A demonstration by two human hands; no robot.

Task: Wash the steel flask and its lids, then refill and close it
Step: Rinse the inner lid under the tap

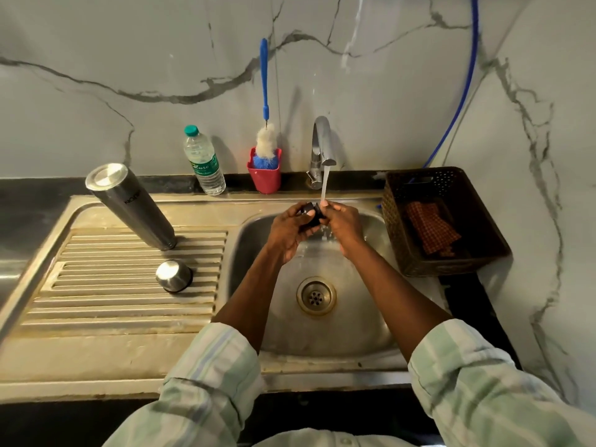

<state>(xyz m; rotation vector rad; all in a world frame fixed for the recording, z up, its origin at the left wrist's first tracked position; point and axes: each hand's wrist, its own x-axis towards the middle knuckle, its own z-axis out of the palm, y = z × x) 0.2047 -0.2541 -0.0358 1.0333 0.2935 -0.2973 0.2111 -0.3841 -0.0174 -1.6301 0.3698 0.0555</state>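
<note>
Both hands meet under the running tap (323, 146): left hand (290, 232) curls its fingers round a small black inner lid (311, 215), and right hand (343, 229) pinches the same lid from the other side, the water stream striking just where they meet.

Progress, judged from the layout: the flask and its cap look already rinsed and set aside to drain; the inner lid is in the wash now; refilling and closing remain.

Sink (364, 337): steel basin holding running water only, with its drain (316, 295) open below the hands. Draining board (122, 285): ribbed, left of the basin, bearing two task items. Basket (483, 253): brown, perforated, right of the basin, holding a checked cloth (430, 229). Steel flask (129, 204): standing inverted, mouth down on the board. Plastic water bottle (203, 161): capped, against the wall; its level cannot be read. Red holder (265, 177): contains a blue-handled bottle brush (265, 137), bristles down. Steel cap (173, 275): dome up on the board, near the flask but apart from it.
</note>
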